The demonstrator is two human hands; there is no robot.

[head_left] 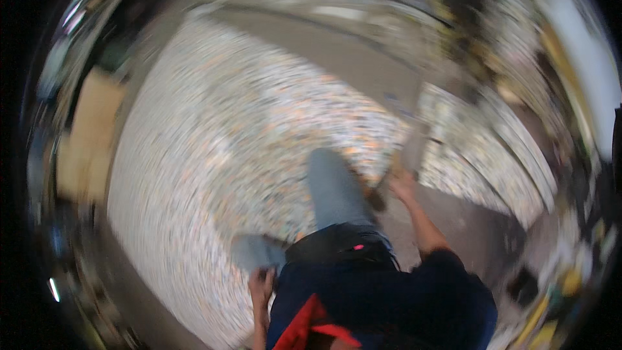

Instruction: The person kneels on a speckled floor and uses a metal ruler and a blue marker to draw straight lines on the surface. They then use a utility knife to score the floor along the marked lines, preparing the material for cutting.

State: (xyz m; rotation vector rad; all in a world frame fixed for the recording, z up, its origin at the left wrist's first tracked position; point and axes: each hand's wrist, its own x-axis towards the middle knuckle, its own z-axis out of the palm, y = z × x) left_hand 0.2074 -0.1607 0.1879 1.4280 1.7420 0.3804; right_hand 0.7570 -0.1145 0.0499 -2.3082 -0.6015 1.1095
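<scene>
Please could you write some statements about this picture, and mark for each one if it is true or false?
1. The right hand reaches farther forward than the left hand. True.
2. The person wears bright red trousers. False: the trousers are grey-blue.
3. A tan, box-like thing shows at the left side of the picture. True.
4. The left hand is out of view. False: it shows in the lower part of the picture, near the left leg.
5. The person's top is mostly dark. True.
6. The surroundings are sharp everywhere. False: they are heavily blurred.
</scene>
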